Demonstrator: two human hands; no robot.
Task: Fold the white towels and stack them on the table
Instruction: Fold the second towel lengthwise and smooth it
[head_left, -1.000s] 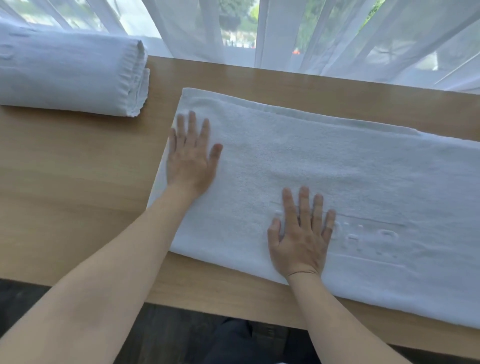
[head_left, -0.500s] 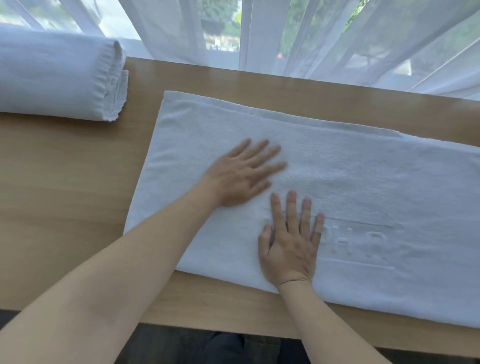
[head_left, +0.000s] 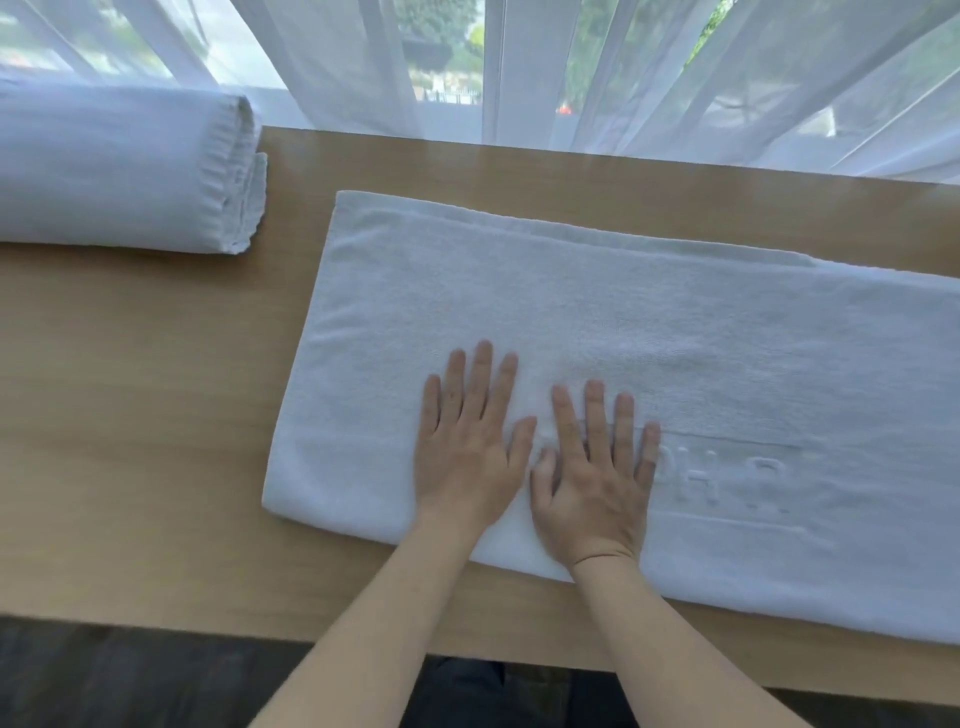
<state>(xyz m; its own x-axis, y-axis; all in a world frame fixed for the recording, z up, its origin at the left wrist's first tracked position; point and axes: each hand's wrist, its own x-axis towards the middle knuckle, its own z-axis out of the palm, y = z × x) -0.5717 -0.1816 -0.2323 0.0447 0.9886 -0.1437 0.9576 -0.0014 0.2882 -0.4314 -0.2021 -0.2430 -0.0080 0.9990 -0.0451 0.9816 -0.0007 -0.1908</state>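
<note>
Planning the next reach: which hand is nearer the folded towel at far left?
Left. The left hand lies flat on the spread towel, on the folded towel's side; the right hand lies just beyond it, farther away.

A pale wood worktop (head_left: 130, 395) runs right up against a window hung with sheer white curtains (head_left: 649, 73), daylight pouring through them with blurred green trees (head_left: 436, 21) outside, while a dark floor (head_left: 104, 675) shows below the worktop's near edge.
</note>
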